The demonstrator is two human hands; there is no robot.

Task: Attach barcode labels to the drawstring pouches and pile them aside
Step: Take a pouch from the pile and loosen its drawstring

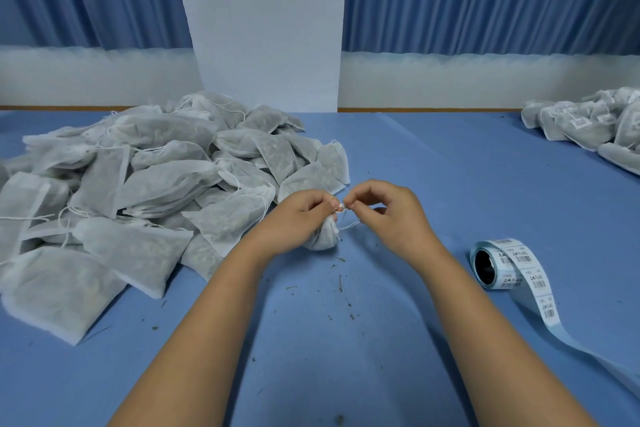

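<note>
One white mesh drawstring pouch (325,236) stands on the blue table at centre, mostly hidden behind my left hand (298,218). My left hand pinches its drawstring just above the gathered neck. My right hand (388,211) pinches the same thin white string (348,224) from the other side, fingertips almost touching the left ones. A roll of barcode labels (498,263) lies to the right, its strip trailing toward the lower right edge.
A big heap of unlabelled pouches (138,191) covers the left of the table. A smaller pile of labelled pouches (588,125) sits at the far right. Dried herb crumbs (341,282) are scattered near me. A white pillar (263,24) and blue curtains stand behind.
</note>
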